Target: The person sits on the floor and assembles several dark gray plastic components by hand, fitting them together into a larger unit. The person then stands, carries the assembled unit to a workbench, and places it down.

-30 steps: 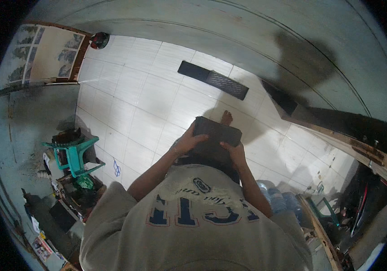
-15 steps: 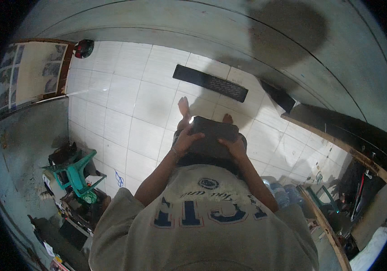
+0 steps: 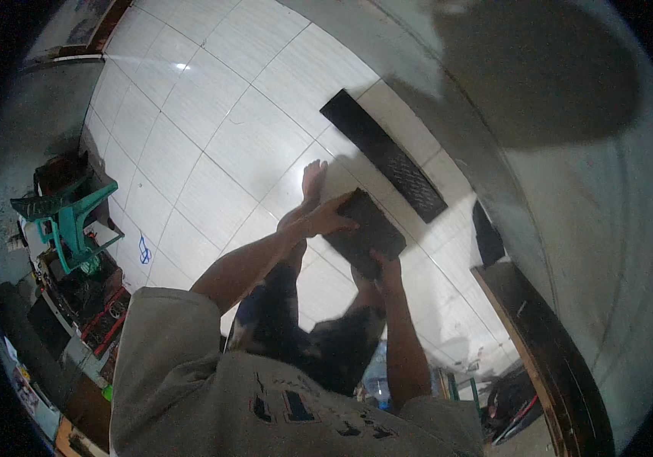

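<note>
A dark grey rectangular block (image 3: 366, 231) is held between my two hands, out in front of my body above the tiled floor. My left hand (image 3: 329, 216) grips its left side, thumb across the top face. Along the near edge, my right hand (image 3: 387, 270) has its thumb on top, while its other fingers are mostly hidden. What the block is made of cannot be made out. Beyond it a long black panel (image 3: 380, 152) with a patterned patch lies flat on the floor, apart from my hands.
White floor tiles (image 3: 212, 114) spread around my bare feet. At left stand a green plastic stool (image 3: 75, 221) and cluttered items. A blue cord (image 3: 144, 250) lies near them. On the right are a wall (image 3: 608, 228) and a wood-edged dark board (image 3: 547, 335); clear plastic bottles (image 3: 376, 381) sit below.
Both hands have carried the block away from my body, toward the long black panel, and turned it. My view has rotated, and my torso leans forward more.
</note>
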